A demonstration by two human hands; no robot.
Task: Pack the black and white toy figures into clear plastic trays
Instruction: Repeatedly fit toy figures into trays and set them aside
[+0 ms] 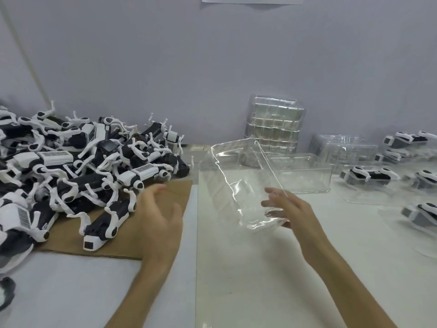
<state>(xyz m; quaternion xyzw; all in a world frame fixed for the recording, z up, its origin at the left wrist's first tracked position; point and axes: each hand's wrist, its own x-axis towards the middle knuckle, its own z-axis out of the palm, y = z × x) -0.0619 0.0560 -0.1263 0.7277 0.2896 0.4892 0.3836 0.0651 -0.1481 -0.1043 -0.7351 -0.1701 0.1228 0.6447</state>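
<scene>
The right hand grips one clear tray by its near end. The fingers are curled round the rim, and the tray is lifted off the white desk and tilted, with its open side facing left and up. The left hand hangs above a sheet of cardboard, its fingers loosely bent and holding nothing. It is just beside the nearest of the toy figures - a big tangled heap of black and white bodies with white legs sticking out, which covers the left of the desk and much of the cardboard. Behind the held tray a second empty tray sits flat on the desk. Further back a stack of trays stands against the wall. At the far right lie filled trays - each with a figure inside.
</scene>
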